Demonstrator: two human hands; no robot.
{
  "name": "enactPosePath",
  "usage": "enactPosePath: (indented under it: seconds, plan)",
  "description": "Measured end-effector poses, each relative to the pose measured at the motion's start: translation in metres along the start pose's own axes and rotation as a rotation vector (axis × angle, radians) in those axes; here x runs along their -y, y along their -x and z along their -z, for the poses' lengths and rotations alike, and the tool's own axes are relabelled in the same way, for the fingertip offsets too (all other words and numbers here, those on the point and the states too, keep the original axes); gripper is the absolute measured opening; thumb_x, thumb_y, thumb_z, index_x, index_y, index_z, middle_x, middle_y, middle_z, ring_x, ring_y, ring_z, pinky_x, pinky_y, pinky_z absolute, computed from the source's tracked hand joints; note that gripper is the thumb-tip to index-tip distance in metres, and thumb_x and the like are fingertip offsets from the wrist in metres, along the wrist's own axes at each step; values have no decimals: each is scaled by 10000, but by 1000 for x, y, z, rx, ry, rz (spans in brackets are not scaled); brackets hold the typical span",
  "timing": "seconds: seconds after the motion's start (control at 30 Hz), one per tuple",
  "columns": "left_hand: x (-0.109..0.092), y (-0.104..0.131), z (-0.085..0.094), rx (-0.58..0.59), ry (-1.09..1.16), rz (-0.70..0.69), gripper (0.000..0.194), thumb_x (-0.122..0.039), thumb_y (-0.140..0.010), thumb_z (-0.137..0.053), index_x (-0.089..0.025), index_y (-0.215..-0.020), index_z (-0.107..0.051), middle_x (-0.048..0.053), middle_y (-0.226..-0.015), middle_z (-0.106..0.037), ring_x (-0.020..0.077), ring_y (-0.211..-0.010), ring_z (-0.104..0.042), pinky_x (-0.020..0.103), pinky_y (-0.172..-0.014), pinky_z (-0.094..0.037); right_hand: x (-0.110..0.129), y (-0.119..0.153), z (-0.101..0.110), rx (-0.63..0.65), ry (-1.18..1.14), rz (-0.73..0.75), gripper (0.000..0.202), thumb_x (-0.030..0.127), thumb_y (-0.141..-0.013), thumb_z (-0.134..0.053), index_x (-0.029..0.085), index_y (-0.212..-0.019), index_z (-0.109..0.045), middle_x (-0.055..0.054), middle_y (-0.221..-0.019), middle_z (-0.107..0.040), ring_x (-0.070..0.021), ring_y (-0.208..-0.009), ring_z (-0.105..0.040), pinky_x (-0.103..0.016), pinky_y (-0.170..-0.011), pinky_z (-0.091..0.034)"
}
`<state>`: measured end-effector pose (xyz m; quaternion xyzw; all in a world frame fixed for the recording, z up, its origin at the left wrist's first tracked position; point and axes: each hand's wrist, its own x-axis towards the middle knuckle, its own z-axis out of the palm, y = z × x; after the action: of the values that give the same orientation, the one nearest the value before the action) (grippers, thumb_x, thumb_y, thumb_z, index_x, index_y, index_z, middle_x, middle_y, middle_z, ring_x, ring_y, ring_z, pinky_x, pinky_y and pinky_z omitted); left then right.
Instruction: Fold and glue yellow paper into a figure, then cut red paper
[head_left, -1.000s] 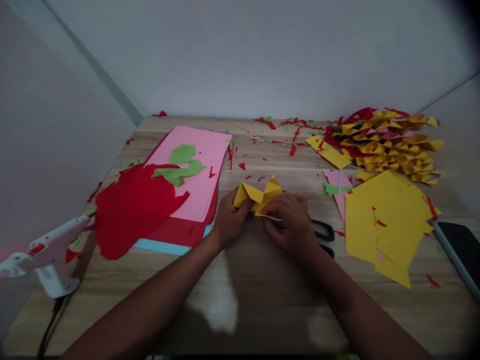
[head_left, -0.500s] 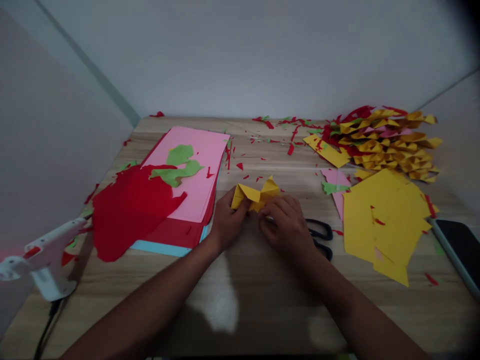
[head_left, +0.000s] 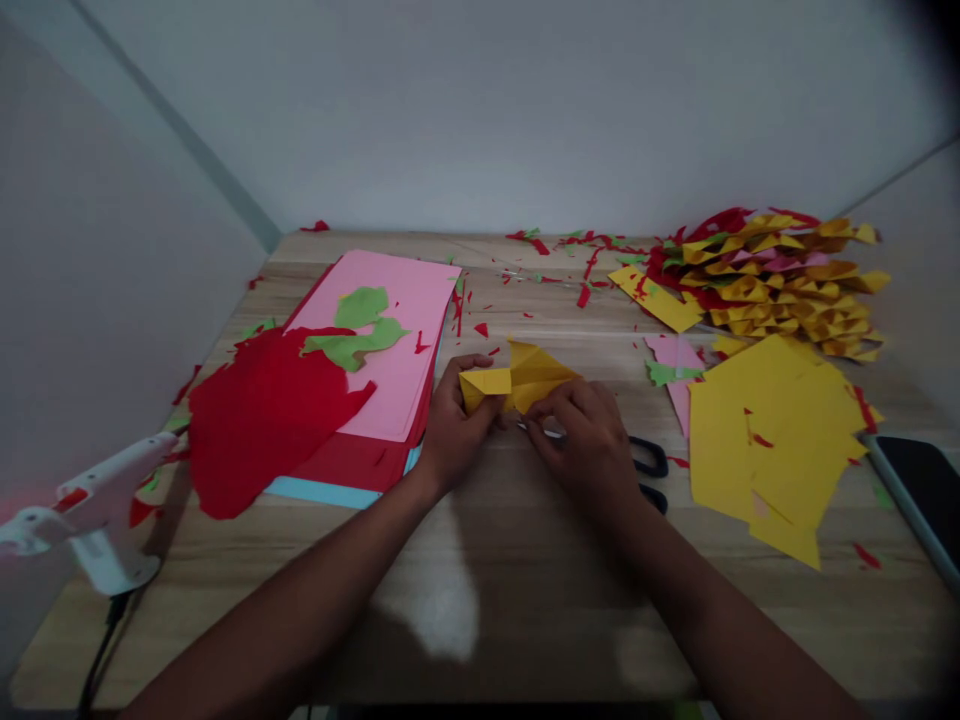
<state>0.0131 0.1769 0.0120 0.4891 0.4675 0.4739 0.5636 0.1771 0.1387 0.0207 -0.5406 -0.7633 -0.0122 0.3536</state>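
A folded piece of yellow paper (head_left: 534, 370) is held up between my two hands over the middle of the table. My left hand (head_left: 463, 425) is closed on its left part, thumb in front and fingers behind. The fingers of my right hand (head_left: 581, 435) pinch its lower right edge. Under and beside my right hand lie scissors (head_left: 651, 458) with dark handles; part of the blades is hidden by the hand.
At the left are stacked pink paper (head_left: 390, 400), red paper (head_left: 262, 420), green scraps (head_left: 360, 340) and a white glue gun (head_left: 112, 520) with a cable. To the right lie yellow sheets (head_left: 772, 450), a pile of folded yellow pieces (head_left: 795, 290) and a phone (head_left: 919, 500).
The right part of the yellow paper has opened out wider and flatter. My right hand has shifted slightly to the right with its edge.
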Motion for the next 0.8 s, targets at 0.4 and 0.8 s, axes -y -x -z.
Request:
enactPosePath:
  seconds: [0.4, 0.8]
  plan:
    - [-4, 4, 2, 92, -117, -79, 650, -423, -786, -752, -277, -1370, -505, 41, -1010, -694, 109, -602, -626, 242, -604, -545, -8, 1, 3, -71, -44, -25, 178, 198, -896, -659, 218, -732, -591, -17, -731, -616, -176, -733, -560, -306, -690, -436]
    - [6, -8, 3, 3, -80, 7, 312, -452, -851, -670, -183, -991, -597, 18, -895, -665, 56, -421, -521, 175, -339, -397, -8, -4, 17, -210, -169, 2, 74, 239, -915, -630, 204, -905, -694, -23, -723, -645, -164, -695, -579, -321, -695, -474]
